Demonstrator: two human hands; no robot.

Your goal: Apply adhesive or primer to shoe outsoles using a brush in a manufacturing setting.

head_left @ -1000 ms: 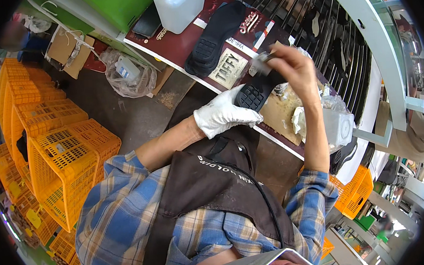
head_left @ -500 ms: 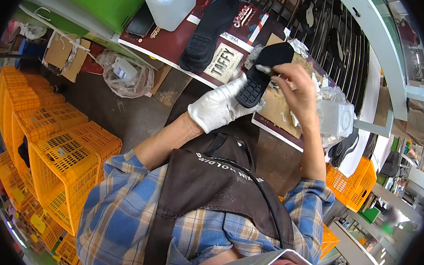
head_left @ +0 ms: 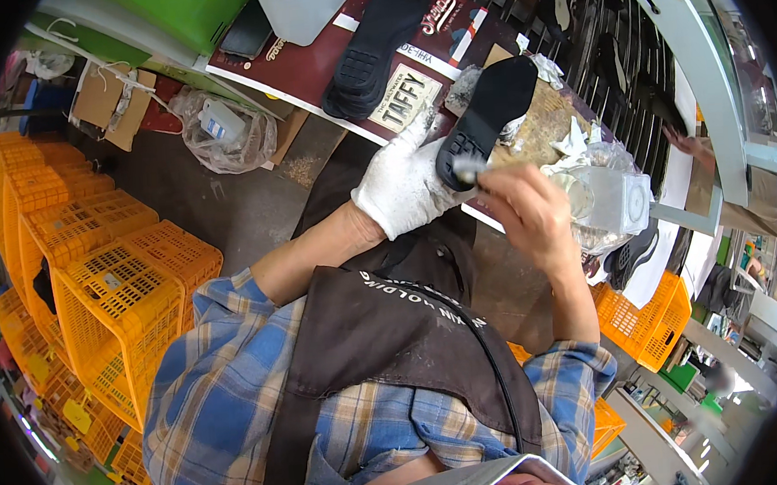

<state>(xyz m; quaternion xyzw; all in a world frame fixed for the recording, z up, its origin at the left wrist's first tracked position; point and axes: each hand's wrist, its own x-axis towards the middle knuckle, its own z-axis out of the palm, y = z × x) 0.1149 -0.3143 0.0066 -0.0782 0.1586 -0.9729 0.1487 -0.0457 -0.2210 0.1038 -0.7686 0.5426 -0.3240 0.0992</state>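
My left hand, in a white glove, grips the heel end of a black shoe sole that is tilted away from me. Its thumb is raised beside the sole's left edge. Bare and closed, my right hand pinches a small white-tipped thing, blurred by motion, against or just above the grooved heel part. Whether that is a brush or a wad cannot be made out. On the maroon board to the left lies a stack of black soles.
A white jug and a green bin stand beyond the soles. Right of my hand is a clear plastic container. A metal-bar rack carries dark soles, with another person's hand near it. Orange crates are stacked at left.
My right hand has moved down and toward me, from the sole's middle to its heel. The sole now shows more of its upper length, and another person's hand has appeared by the rack.
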